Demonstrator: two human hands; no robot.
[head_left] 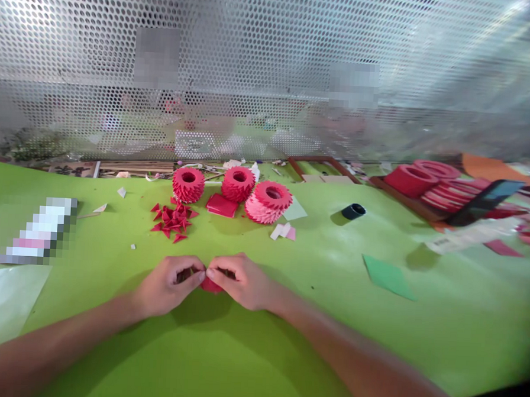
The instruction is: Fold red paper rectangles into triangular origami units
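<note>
Between my two hands is a small piece of red paper (211, 285), just above the green table. My left hand (172, 282) pinches its left side with thumb and fingers. From the right, my right hand (240, 281) pinches the same piece, and the two thumbs nearly meet. Most of the paper is hidden behind the fingers. Beyond my left hand lies a pile of folded red paper triangles (173, 220). A stack of red paper (222, 205) rests to the right of the pile. Behind stand ring-shaped red paper pieces (188, 184), one of them partly pink (268, 203).
A phone-like object (41, 231), blurred out, lies at the left. To the right are a black cylinder (354, 211), a green paper sheet (387, 277) and a brown tray (381, 184) with red rings. A perforated metal panel (254, 56) closes off the back.
</note>
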